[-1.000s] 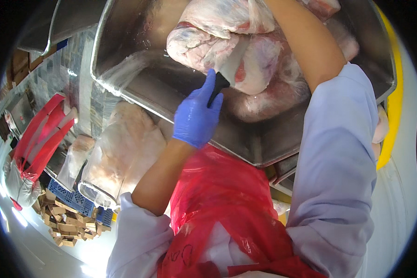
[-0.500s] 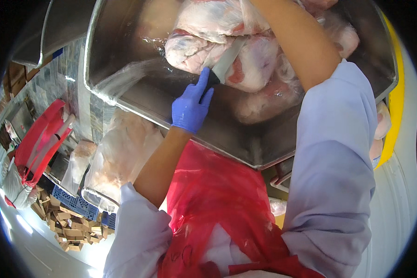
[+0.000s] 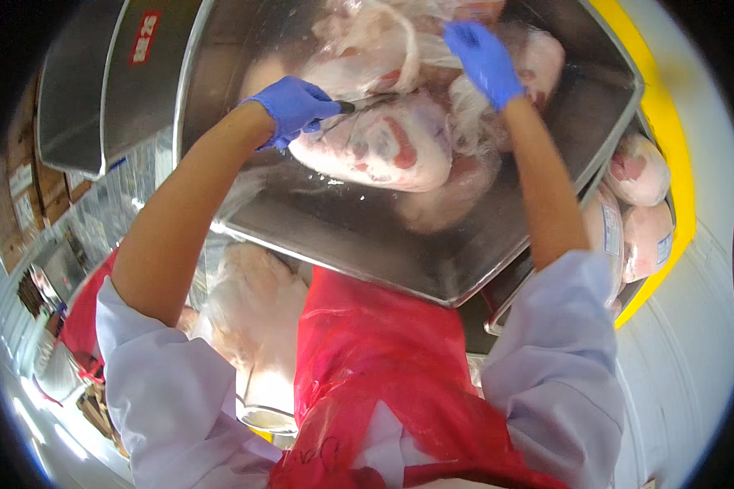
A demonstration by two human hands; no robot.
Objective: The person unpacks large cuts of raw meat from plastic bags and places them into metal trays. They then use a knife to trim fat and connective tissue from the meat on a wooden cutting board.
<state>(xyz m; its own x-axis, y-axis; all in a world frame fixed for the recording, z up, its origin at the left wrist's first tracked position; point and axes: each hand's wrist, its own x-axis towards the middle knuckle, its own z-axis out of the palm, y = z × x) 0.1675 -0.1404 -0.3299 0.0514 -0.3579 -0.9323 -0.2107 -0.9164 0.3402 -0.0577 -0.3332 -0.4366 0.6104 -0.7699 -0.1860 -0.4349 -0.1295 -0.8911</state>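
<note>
Gloved in blue, my left hand (image 3: 298, 110) is closed round the dark handle of a knife (image 3: 347, 107). Its blade lies along the upper side of a large pale piece of meat (image 3: 383, 147) with red patches, in a steel tub (image 3: 506, 232). My right hand (image 3: 485, 61), also blue-gloved, is up over the far side of the meat pile, its fingers curled. Whatever they pinch is blurred. Thin clear plastic film (image 3: 470, 110) hangs crumpled just below that hand. More meat (image 3: 540, 65) lies to its right.
The tub's near rim (image 3: 342, 269) runs in front of my red apron. Wrapped meat pieces (image 3: 636, 167) sit at the right, inside a yellow edge (image 3: 656, 106). Another steel tub (image 3: 143, 106) stands at the far left. A bagged load (image 3: 249, 314) is beside my left arm.
My left hand has moved up and left with the knife, off the near side of the meat. My right hand has come into view. The front meat has shifted; the view has turned.
</note>
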